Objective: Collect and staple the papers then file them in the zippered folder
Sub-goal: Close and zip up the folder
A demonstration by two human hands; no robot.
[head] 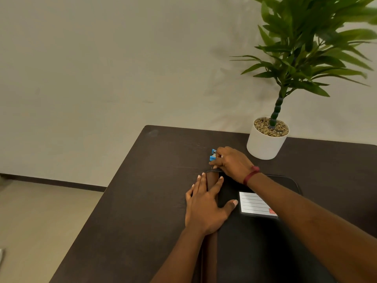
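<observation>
**Inspector:** Zippered folder (pixel 255 242) first: black, lying flat on the table (pixel 142 180), nearest us. What is the left hand (pixel 206 209) doing?

**Onlooker:** It lies flat, fingers straight and spread, pressing the brown strip (pixel 212 178) along the folder's left edge. I judge it is steadying the folder against a pull.

**Inspector:** And the right hand (pixel 232 162)?

**Onlooker:** It is at the folder's far left corner, fingers curled, thumb and forefinger pinched together. It could be on a zip pull or on the blue stapler (pixel 212 155) just beyond that corner; I cannot tell which.

**Inspector:** Contents?

**Onlooker:** The folder appears shut, and no papers show inside or outside it. A lined label card (pixel 255 204) sits on its cover. A white plant pot (pixel 265 146) stands beyond its far edge.
</observation>
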